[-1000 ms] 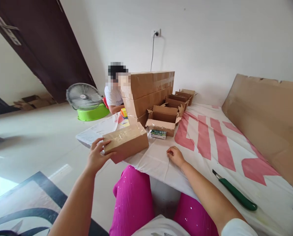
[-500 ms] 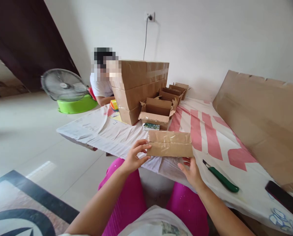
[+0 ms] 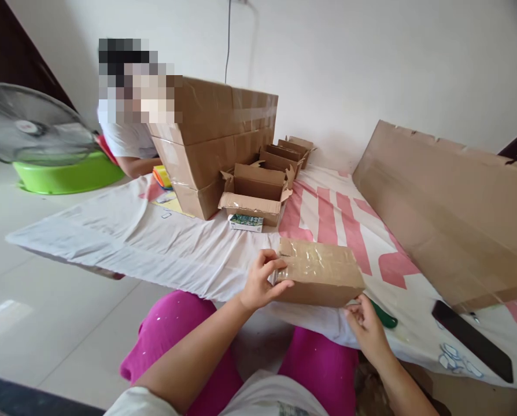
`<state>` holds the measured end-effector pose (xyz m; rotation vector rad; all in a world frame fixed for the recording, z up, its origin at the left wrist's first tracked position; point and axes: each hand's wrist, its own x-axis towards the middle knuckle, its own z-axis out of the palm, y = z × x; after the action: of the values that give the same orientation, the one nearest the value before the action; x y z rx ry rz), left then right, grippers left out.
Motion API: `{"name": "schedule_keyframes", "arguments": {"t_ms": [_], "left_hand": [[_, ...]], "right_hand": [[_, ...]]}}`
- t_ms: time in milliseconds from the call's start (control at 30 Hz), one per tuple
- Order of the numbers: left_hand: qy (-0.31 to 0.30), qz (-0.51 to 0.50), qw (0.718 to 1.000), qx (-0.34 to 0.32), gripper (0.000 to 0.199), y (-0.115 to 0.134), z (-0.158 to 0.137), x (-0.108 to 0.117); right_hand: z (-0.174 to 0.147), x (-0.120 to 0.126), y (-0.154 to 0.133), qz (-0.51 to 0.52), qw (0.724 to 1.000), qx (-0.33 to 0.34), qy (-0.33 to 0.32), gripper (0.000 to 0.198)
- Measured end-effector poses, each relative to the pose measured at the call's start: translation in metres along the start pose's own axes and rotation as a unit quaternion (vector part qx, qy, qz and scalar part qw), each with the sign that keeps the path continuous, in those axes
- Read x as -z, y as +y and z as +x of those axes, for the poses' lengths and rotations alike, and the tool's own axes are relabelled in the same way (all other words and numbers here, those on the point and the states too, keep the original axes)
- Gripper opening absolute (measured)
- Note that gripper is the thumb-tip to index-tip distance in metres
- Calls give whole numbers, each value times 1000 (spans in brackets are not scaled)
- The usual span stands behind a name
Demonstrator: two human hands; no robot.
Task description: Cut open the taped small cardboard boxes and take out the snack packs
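A small closed cardboard box, with shiny clear tape across its top, rests at the near edge of the cloth-covered table. My left hand grips its left end, fingers on the top edge and thumb along the near side. At the near right corner, my right hand holds the box low down with curled fingers. Just beyond that hand shows the green handle of a utility knife; its blade is hidden by the box.
Taped cartons are stacked ahead, with a row of open boxes beside them. A small printed packet lies in front. To the right are a large cardboard sheet and a black phone. A person leans behind the stack; a fan stands left.
The box has turned and shifted right along the table edge, showing its near side. My right hand has closed onto its corner, and the box now covers the knife's blade. My view has swung right.
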<state>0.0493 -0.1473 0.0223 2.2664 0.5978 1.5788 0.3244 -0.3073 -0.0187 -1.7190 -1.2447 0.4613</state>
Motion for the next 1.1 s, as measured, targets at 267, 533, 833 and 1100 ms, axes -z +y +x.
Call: {"name": "schedule_keyframes", "arguments": {"t_ms": [267,533,833,1100], "left_hand": [[15,-44,998,43,42,-11,-12,-8],[26,-62,997,26,40,-11,-11,-10],[35,-69,997,23,40,-11,-12,-12],[36,-60,997,19,41,-11,-12,-12]], "right_hand": [[27,52,57,-310,943,119,5,34],[39,59,61,-338,933,123,34,38],[95,77,-83,-280,916,284,48,43],[114,13,-176,-336,833,373,-232,42]]}}
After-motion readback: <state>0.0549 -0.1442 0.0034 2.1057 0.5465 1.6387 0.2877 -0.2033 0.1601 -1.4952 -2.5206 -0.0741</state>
